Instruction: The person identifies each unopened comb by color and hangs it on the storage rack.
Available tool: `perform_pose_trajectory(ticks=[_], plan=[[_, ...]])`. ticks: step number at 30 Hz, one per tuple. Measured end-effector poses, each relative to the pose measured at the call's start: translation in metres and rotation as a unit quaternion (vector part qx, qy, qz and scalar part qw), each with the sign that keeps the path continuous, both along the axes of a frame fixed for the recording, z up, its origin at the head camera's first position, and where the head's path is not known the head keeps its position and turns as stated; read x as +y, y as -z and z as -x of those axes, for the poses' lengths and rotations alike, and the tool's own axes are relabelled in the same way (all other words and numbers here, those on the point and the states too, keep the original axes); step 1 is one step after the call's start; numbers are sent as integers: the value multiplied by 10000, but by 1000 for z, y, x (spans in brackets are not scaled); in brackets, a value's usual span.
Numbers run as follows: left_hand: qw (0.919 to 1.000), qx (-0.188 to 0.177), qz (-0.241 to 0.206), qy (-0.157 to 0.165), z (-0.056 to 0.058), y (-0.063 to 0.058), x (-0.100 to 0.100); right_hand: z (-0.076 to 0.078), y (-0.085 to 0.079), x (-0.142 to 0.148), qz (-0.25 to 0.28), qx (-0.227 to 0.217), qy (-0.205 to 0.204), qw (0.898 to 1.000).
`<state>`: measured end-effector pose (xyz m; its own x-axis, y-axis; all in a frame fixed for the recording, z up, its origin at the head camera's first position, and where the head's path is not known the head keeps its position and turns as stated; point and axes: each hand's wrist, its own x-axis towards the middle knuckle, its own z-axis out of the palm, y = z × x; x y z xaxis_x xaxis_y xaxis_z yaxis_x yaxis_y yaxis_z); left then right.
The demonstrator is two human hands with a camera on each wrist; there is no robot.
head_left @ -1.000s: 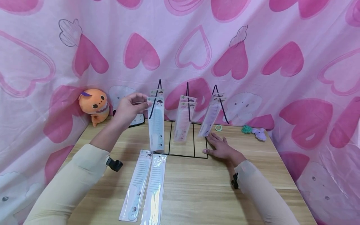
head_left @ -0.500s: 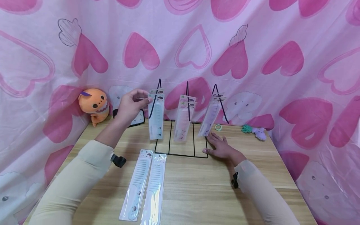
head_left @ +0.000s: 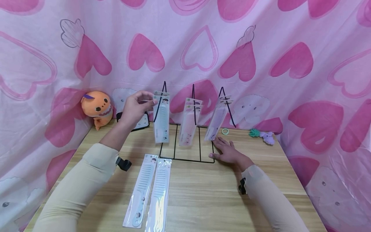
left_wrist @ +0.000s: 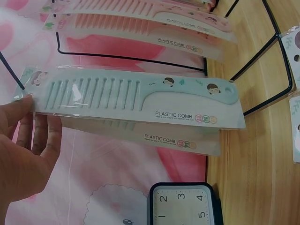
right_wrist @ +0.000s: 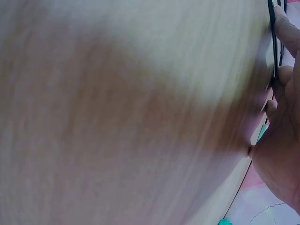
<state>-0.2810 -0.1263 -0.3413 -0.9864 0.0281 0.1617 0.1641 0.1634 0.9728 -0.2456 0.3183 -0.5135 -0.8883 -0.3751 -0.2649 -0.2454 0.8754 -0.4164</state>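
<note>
At the left hook of a black wire display rack (head_left: pixel 186 160), my left hand (head_left: pixel 135 108) pinches the top corner of a light blue packaged comb (head_left: pixel 161 120). The left wrist view shows this comb (left_wrist: pixel 140 93) in its clear sleeve, the thumb on its header, and a second packaged comb (left_wrist: pixel 173 140) hanging behind it. My right hand (head_left: pixel 229 153) lies on the table with fingers extended, touching the right side of the rack's base. Two more packaged combs, a left one (head_left: pixel 140 193) and a right one (head_left: pixel 160 193), lie flat in front of the rack.
Pink packaged combs (head_left: pixel 189 125) hang on the middle hook, purple ones (head_left: pixel 217 119) on the right hook. Behind my left hand stands a clock (head_left: pixel 142 123), near an orange plush toy (head_left: pixel 98 108). A green ring (head_left: pixel 225 131) and a small purple toy (head_left: pixel 267 138) sit at back right.
My left hand has shifted slightly right, and the blue packaged comb has risen and moved back along the left hook. The right hand stays in place.
</note>
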Motion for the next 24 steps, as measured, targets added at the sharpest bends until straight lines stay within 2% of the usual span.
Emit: perform_pose_trajectory(ticks=[9, 17, 24], plan=[[9999, -63, -109, 24, 2, 1, -1, 1, 1, 0, -55, -28, 32, 10000], [9996, -17, -225, 169, 1, 3, -4, 2, 1, -1, -60, -92, 48, 9999], [9998, -110, -48, 147, -1, 5, -10, 1, 1, -1, -12, -44, 17, 10000]])
